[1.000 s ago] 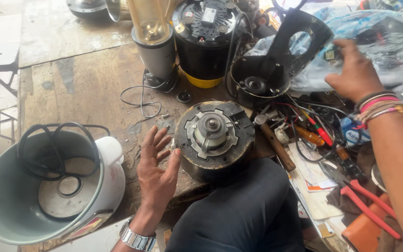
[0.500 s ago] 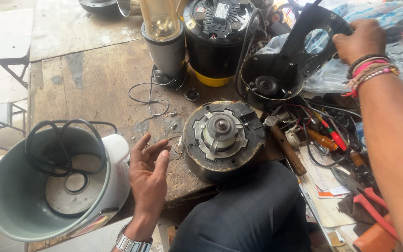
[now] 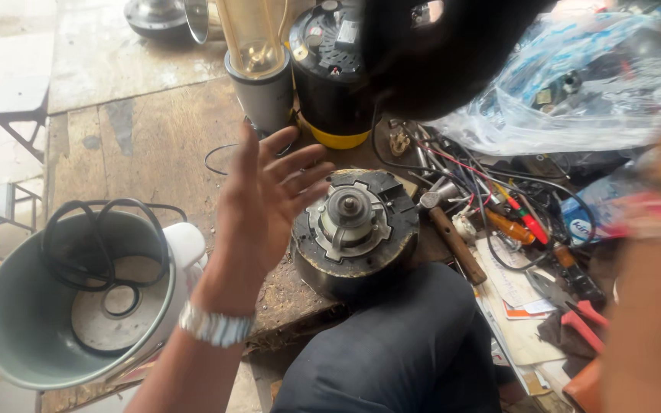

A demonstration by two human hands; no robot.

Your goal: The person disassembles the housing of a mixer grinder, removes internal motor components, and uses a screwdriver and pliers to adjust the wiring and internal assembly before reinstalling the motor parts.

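Head view shows your left hand (image 3: 269, 203) open and empty just left of the motor (image 3: 355, 229) at the bench's near edge, your right hand unseen behind blur; it looks heavy and rigid, so grip its round black casing.

One head-worn camera looks steeply down, close over the cluttered wooden workbench (image 3: 154, 145) and lap.
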